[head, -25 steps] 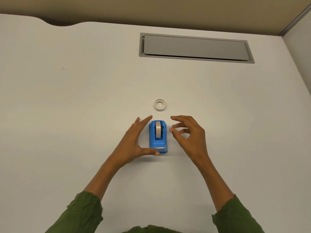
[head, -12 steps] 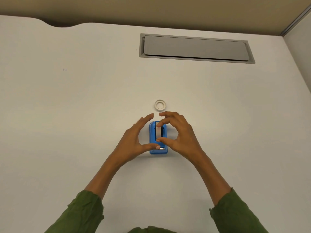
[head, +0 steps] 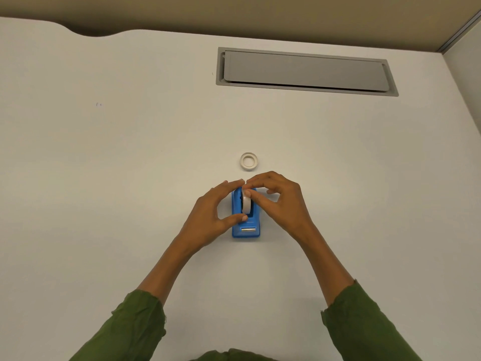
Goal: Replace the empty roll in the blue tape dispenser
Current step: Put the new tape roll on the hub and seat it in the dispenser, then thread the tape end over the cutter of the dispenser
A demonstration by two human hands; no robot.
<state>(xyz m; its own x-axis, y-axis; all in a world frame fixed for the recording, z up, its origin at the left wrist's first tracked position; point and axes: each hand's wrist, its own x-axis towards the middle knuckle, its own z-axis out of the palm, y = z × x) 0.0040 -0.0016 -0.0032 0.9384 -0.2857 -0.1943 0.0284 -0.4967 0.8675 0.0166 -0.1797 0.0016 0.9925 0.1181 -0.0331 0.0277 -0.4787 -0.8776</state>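
Your green sleeves [head: 135, 324] sit at the bottom edge. On the white table [head: 104, 178], your left hand [head: 208, 217] clamps the blue tape dispenser [head: 246, 231], thumb on its near left side, index finger at its far end. Your right hand [head: 281, 204] pinches the white roll [head: 246, 204] standing in the dispenser. Just beyond, a second tape ring [head: 249, 161] lies flat. Farthest: grey cable hatch [head: 304, 71].

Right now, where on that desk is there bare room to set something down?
Wide bare patches lie on the desk left of the left hand, and right of the right hand below the grey hatch. It is crowded in the middle, where both hands close round the dispenser, the loose ring just beyond.
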